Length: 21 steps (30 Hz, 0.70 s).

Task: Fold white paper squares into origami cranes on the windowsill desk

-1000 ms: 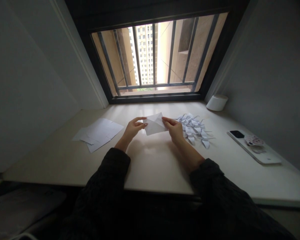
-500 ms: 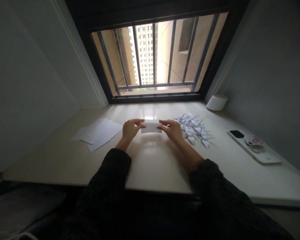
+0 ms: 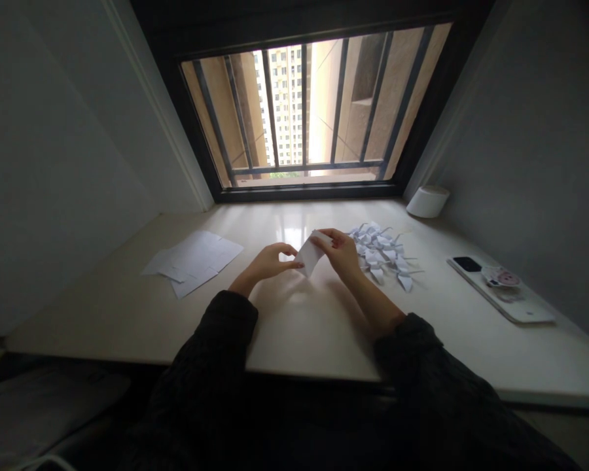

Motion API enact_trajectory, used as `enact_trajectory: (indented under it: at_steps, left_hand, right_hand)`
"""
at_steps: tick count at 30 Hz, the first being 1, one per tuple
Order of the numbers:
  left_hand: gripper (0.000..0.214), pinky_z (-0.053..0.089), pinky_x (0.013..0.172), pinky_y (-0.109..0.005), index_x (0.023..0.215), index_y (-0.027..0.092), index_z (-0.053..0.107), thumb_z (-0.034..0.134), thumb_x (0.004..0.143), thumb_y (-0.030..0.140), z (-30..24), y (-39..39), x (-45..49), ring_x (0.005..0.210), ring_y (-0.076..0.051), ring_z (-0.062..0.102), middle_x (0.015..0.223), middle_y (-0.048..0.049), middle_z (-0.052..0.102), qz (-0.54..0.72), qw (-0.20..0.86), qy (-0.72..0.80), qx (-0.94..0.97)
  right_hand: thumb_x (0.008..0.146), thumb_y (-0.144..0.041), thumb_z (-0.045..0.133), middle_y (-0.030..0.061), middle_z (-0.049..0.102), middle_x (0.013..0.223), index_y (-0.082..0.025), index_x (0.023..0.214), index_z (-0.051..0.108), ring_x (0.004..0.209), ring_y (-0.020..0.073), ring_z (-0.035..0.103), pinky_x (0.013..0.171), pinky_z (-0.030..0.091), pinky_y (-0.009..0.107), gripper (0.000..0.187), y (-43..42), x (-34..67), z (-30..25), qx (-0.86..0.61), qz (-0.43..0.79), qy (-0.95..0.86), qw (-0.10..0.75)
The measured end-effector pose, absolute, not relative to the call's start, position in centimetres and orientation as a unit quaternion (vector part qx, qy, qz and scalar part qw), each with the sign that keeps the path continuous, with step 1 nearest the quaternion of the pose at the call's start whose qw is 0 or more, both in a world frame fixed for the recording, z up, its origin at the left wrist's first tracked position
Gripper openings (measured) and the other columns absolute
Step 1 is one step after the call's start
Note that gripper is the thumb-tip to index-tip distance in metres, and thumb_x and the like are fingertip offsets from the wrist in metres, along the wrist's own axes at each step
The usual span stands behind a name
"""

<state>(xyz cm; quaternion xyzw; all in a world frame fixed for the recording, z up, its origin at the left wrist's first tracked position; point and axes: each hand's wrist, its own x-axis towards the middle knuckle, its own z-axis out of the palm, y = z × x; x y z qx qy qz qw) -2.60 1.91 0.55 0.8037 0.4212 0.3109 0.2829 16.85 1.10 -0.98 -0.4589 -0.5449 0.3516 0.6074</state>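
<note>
Both hands hold one small folded white paper (image 3: 309,255) just above the pale desk (image 3: 299,327). My left hand (image 3: 272,260) pinches its lower left corner with thumb and fingertips. My right hand (image 3: 341,252) grips its upper right end, fingers curled over it. The paper stands tilted, narrow edge toward me. A pile of several folded white paper cranes (image 3: 383,255) lies right beside my right hand.
A loose stack of white sheets (image 3: 194,261) lies at the left of the desk. A white phone (image 3: 500,291) with a sticker on it rests at the right, a white round container (image 3: 428,201) in the far right corner. A barred window (image 3: 307,111) closes the back.
The paper was spread wide between both hands, then folded to a flat strip. Now it is narrower and tilted, and my hands have come closer together.
</note>
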Motion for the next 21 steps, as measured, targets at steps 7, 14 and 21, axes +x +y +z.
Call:
enact_trajectory:
  at_steps: [7,14,21]
  left_hand:
    - [0.037,0.046,0.069,-0.029,0.085,0.014,0.069,0.071,0.068,0.048,-0.6,1.5,-0.2,0.075,-0.018,0.062,0.079,-0.005,0.069,0.411,0.479,0.4,0.664]
    - [0.04,0.047,0.068,-0.029,0.088,0.014,0.068,0.078,0.061,0.042,-1.1,1.1,0.8,0.075,-0.018,0.064,0.087,-0.009,0.071,0.479,0.553,0.44,0.52]
    - [0.044,0.049,0.075,-0.033,0.093,0.014,0.068,0.077,0.062,0.045,-0.6,0.7,1.2,0.074,-0.017,0.064,0.08,-0.0067,0.07,0.49,0.568,0.433,0.5]
  right_hand:
    - [0.061,-0.043,0.075,0.0033,0.071,0.077,-0.02,0.087,0.073,0.071,0.0182,0.063,0.062,0.046,0.028,0.035,1.1,16.5,-1.3,-0.46,0.337,-0.569,0.593]
    - [0.058,-0.046,0.077,0.0063,0.072,0.077,-0.016,0.082,0.073,0.068,0.0175,0.065,0.061,0.05,0.028,0.039,1.4,16.2,-2.1,-0.462,0.467,-0.44,0.612]
    - [0.056,-0.042,0.079,0.0071,0.075,0.078,-0.017,0.082,0.074,0.074,0.0215,0.069,0.069,0.054,0.034,0.036,1.3,16.1,-1.8,-0.441,0.443,-0.452,0.636]
